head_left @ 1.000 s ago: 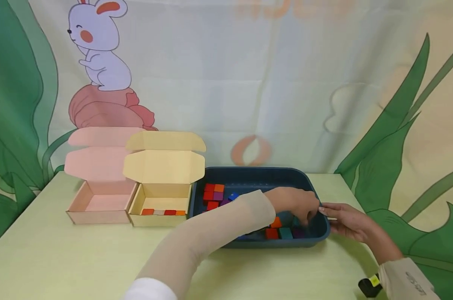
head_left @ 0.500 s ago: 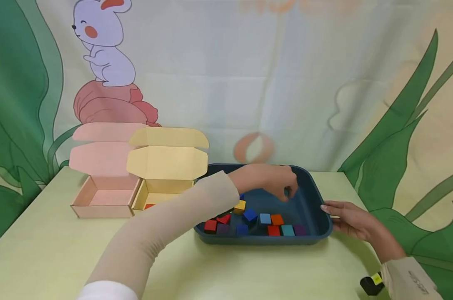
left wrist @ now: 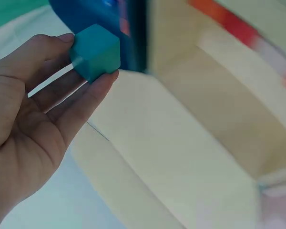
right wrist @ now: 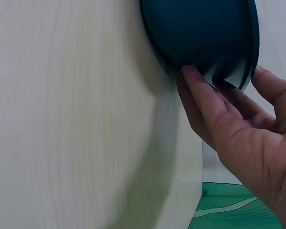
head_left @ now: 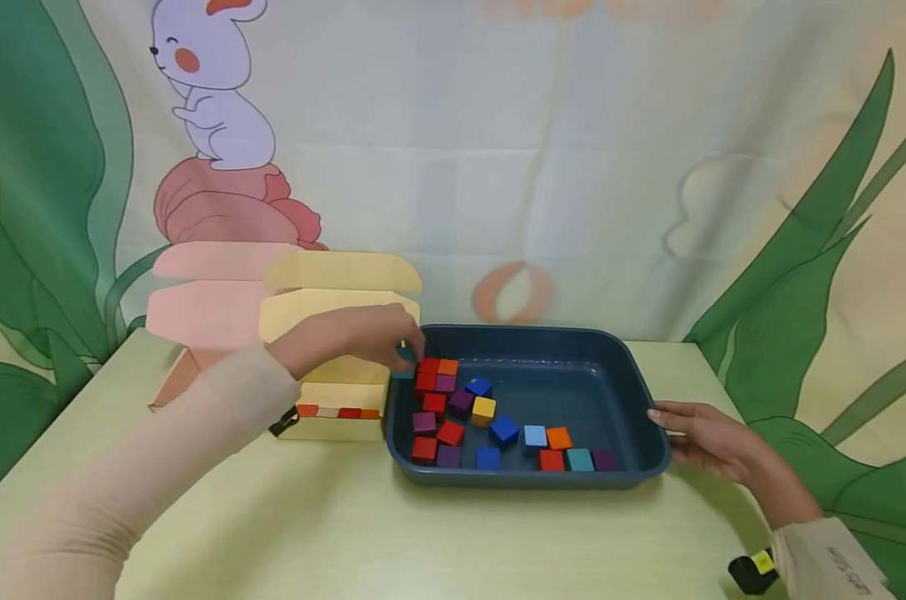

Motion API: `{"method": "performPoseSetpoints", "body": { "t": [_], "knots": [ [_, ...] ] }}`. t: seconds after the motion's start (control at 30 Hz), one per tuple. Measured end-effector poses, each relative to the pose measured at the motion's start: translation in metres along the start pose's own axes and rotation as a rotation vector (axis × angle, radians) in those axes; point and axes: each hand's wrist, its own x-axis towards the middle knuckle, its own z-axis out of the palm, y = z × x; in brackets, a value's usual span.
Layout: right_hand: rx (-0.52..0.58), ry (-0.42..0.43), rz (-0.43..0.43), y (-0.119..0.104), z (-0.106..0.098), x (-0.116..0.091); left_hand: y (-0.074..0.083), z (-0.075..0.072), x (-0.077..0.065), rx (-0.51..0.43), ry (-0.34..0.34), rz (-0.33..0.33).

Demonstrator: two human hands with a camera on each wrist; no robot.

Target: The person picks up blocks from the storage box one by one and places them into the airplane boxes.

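Observation:
My left hand [head_left: 362, 335] pinches a teal cube [left wrist: 95, 53] between thumb and fingertips. It is held up near the left end of the dark blue tray [head_left: 528, 479], beside the yellow box [head_left: 332, 430]. The open lid of that box rises behind the hand, and a row of orange, white and red blocks [head_left: 350, 413] shows along its front wall. At the tray's right end, my right hand [head_left: 711, 437] grips the rim, thumb on top and fingers against the outer wall, as the right wrist view shows.
Inside the tray, red, purple, blue, orange and teal cubes gather at the left and front; a yellow cube [head_left: 483, 411] lies among them. A pink box [head_left: 175, 379], partly covered by my left arm, stands left of the yellow one. A printed cloth [head_left: 595, 167] hangs behind the table.
My left hand has come up from the tray's right part with the teal cube and moved left to the yellow box's side. The right hand keeps its grip on the tray.

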Motion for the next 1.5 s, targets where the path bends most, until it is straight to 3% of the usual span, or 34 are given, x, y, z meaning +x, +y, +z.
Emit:
{"method": "performPoseSetpoints", "body": {
  "t": [0.13,0.3,0.7,1.03,1.5],
  "knots": [
    [0.015,0.006,0.003,-0.002,-0.003,-0.003,-0.024,0.013,-0.024,-0.034,0.008,-0.011],
    [0.012,0.001,-0.002,-0.001,-0.004,-0.004,-0.038,0.023,-0.034,-0.058,-0.017,-0.032],
    [0.004,-0.015,-0.013,-0.001,-0.001,0.003,-0.043,0.038,-0.028,-0.141,-0.064,-0.132],
    [0.016,0.004,-0.001,0.001,-0.003,0.000,-0.043,0.048,-0.020,-0.174,-0.036,-0.090],
    [-0.009,0.027,0.015,0.001,-0.001,-0.001,-0.044,0.059,-0.015,-0.139,-0.088,-0.075]
  ]
}}
